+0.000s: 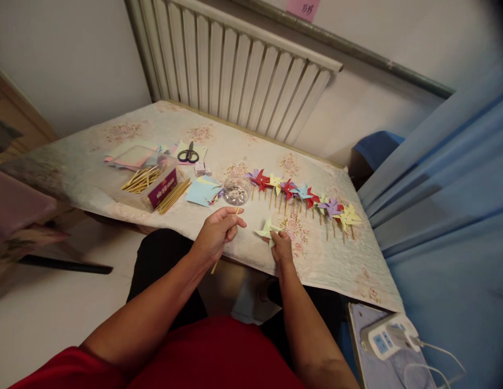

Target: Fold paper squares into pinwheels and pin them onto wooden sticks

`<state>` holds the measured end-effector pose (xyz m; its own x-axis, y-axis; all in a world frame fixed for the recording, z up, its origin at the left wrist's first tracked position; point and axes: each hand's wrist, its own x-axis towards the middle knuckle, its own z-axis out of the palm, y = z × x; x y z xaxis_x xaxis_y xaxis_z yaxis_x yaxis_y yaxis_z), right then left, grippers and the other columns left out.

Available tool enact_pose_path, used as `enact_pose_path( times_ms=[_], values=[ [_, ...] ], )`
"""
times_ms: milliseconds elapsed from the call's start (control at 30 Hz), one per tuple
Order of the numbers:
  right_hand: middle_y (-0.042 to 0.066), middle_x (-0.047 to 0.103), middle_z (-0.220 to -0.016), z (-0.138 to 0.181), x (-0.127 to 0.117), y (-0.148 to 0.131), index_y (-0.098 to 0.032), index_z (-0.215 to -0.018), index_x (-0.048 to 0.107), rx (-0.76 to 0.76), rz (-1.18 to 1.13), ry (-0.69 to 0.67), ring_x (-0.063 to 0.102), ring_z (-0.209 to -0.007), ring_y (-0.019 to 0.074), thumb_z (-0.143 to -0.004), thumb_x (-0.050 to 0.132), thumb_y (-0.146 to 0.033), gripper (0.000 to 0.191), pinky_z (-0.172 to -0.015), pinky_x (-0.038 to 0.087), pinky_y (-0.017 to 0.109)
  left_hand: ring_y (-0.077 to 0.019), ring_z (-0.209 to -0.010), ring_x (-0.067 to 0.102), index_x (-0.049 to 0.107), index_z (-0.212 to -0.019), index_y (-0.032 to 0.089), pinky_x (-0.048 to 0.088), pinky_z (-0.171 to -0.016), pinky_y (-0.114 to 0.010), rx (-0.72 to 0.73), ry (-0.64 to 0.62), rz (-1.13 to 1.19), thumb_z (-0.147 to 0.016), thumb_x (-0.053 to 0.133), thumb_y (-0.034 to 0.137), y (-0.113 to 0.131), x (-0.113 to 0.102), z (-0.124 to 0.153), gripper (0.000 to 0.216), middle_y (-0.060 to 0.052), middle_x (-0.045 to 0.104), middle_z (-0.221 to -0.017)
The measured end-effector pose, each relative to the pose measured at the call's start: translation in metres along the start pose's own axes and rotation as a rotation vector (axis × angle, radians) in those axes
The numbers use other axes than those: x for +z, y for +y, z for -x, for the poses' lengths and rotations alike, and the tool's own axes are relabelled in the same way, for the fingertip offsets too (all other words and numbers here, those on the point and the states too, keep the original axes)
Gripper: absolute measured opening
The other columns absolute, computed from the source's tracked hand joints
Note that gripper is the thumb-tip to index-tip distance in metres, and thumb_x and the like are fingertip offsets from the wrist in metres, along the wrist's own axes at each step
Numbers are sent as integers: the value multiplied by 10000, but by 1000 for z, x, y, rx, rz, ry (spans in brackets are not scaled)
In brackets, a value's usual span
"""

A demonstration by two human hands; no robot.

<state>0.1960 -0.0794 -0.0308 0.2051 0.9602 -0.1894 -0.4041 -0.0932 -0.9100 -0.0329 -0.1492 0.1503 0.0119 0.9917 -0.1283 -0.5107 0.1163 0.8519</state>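
My left hand (218,233) is closed around a thin wooden stick (214,267), whose ends poke out above and below the fingers. To its right, my right hand (281,246) pinches a pale green paper pinwheel (268,229) over the table's near edge; no stick shows on this pinwheel. Stick and pinwheel are apart. Just beyond my left hand stands a round clear dish (236,190) of small shiny pieces. A row of finished pinwheels on sticks, in red, yellow, purple and blue, lies at the right, one yellow pinwheel (348,216) at its end.
On the left, a clear plastic box (154,186) holds sticks, with more sticks (173,196) beside it. Blue paper squares (203,191), scissors (188,153) and small boxes (202,169) lie nearby. A radiator (235,65) lines the wall; a blue curtain (446,216) hangs at right.
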Motion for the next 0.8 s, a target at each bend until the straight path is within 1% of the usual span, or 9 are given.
enact_pose_path(
  times_ms=[100, 400, 600, 800],
  values=[
    [-30, 671, -753, 0, 0, 0, -197, -693, 545, 3, 9, 2, 645, -720, 148, -591, 822, -305, 314, -704, 607, 335, -13, -390, 301, 619, -963, 122, 148, -405, -188, -2, 17, -22, -737, 669, 230, 0, 1, 0, 256, -15, 654, -672],
    [-49, 628, -697, 2, 3, -4, -209, -641, 474, 14, -15, 24, 632, -705, 144, -548, 838, -296, 386, -698, 616, 338, -15, -347, 260, 606, -912, 147, 150, -393, -190, -6, 18, -70, -789, 644, 278, 3, 2, 2, 184, 20, 608, -590],
    [-51, 621, -709, 3, 3, -2, -214, -645, 459, 0, 12, 10, 629, -718, 142, -572, 828, -309, 387, -711, 609, 331, -16, -385, 302, 627, -928, 125, 151, -413, -191, 6, -4, -28, -762, 691, 281, -2, -1, 0, 236, -13, 638, -640],
    [-60, 608, -692, 3, 3, -2, -208, -656, 492, -6, 21, 15, 614, -692, 132, -579, 827, -312, 359, -710, 597, 321, -20, -409, 329, 634, -962, 109, 162, -421, -191, -20, -3, 3, -721, 694, 225, -3, -2, 1, 274, -28, 652, -682]
  ],
)
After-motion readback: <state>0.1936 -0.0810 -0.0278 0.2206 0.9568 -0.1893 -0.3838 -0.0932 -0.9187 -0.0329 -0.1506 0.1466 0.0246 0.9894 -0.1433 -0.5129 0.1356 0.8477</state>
